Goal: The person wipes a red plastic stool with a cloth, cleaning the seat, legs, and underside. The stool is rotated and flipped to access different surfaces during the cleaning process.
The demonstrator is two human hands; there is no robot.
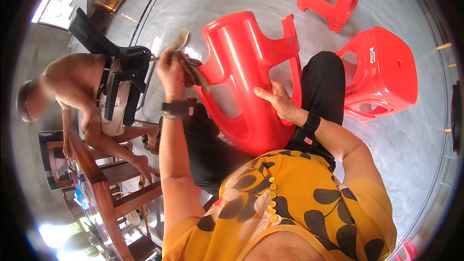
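A red plastic stool (239, 69) lies tipped on its side across my lap, its seat end toward my body and its leg openings showing. My right hand (279, 101) grips its side near an opening, thumb laid over the smooth red surface. In my left hand (171, 69) is a bunched brownish cloth (194, 70), at the stool's left edge. Part of the cloth sticks up above my fingers. Whether the cloth presses on the stool cannot be told.
Two more red stools stand on the grey floor, one at right (397, 69) and one farther off (335, 0). At left a person (78, 79) sits on a black chair (123, 54), one foot raised, beside a wooden table (107, 195).
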